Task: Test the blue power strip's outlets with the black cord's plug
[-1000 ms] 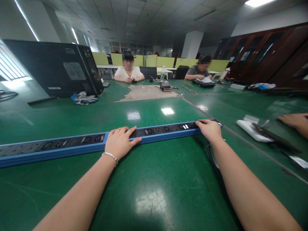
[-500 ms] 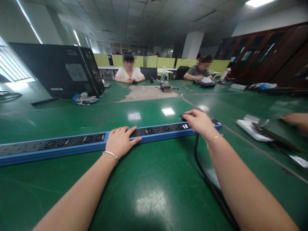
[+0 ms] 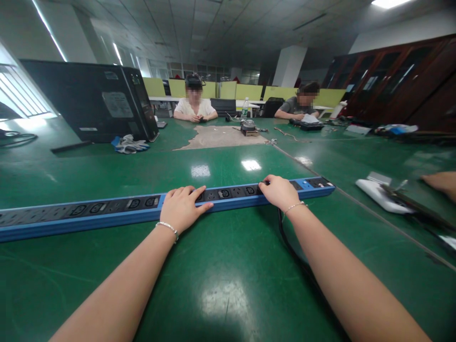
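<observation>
A long blue power strip (image 3: 228, 206) with a black face and several sockets lies across the green table before me. My left hand (image 3: 181, 209) lies over its middle, with the fingers stretched across the top and the thumb apart along the near side. Farther right, my right hand (image 3: 280, 191) pinches a black plug (image 3: 264, 182) down at the strip's sockets. My fingers hide most of the plug, so I cannot tell how deep it sits. Its black cable (image 3: 285, 240) hangs over the near side and passes under my right forearm.
At the back left stands a black computer case (image 3: 89, 102), with gloves (image 3: 130, 144) beside it. Two people sit across the table. On the right lie a white device (image 3: 379, 194) and another person's hand (image 3: 441, 183). A bottle (image 3: 245, 109) stands at the far edge.
My right hand has moved left and down with the plug, from above the strip onto its sockets. My left hand has stayed on the strip.
</observation>
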The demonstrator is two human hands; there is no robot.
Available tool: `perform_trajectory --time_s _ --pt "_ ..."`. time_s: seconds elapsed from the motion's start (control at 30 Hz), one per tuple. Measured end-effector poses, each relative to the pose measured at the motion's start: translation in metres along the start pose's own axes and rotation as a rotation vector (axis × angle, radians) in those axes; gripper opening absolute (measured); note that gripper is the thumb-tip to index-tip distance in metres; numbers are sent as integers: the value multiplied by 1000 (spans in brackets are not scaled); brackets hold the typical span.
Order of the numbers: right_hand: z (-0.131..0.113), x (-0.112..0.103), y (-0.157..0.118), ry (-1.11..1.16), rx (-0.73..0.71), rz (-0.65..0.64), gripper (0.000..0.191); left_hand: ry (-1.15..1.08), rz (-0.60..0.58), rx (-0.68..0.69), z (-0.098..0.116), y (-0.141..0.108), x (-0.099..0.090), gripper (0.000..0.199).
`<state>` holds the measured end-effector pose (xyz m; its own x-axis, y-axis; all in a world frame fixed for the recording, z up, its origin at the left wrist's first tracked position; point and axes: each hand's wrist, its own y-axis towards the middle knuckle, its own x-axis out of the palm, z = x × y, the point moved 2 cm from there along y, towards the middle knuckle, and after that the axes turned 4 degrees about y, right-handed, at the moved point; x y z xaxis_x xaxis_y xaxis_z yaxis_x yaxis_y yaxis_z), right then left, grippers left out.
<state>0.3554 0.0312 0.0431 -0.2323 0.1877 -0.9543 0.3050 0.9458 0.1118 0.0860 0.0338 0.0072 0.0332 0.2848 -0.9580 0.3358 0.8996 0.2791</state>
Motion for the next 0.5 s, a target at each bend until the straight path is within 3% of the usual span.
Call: perform_trajectory --time_s 0.33,0.5 --pt "0 5 -9 24 11 25 33 2 45 32 -2 0 3 58" --pt "12 16 -6 175 -6 79 32 -12 67 43 -2 0 3 58"
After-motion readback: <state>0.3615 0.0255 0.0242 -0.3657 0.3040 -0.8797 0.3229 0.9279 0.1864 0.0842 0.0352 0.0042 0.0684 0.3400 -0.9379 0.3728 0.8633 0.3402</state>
